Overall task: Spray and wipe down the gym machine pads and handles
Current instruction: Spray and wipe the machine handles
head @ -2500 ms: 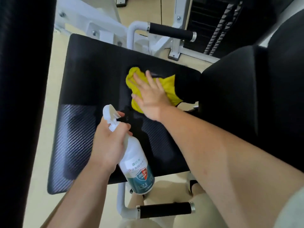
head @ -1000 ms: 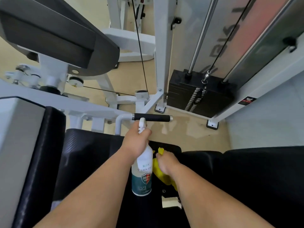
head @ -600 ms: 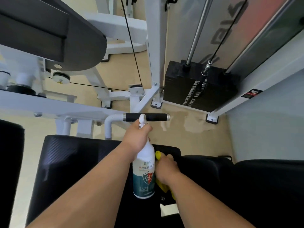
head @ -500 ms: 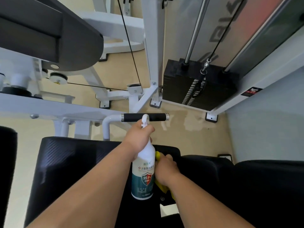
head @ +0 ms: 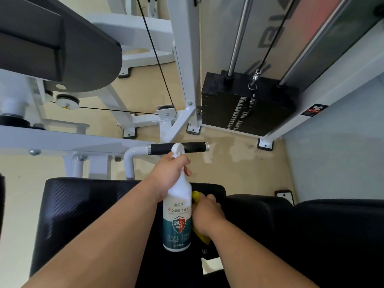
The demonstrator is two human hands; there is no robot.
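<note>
The black seat pad (head: 93, 204) fills 7 o'clock. Over it my left hand (head: 167, 173) has its fingers wrapped round the neck of the spray bottle (head: 178, 217), whose nozzle overlaps the black handle (head: 195, 146) at 12 o'clock. At the bottle's 3 o'clock, the fingers of my right hand (head: 207, 215) clutch the yellow cloth (head: 196, 197).

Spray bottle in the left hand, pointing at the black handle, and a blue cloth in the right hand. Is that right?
Almost. The cloth is yellow, not blue, as the head view shows. The rest holds: the left hand grips the spray bottle, which points at the black handle, and the right hand holds the cloth.
</note>
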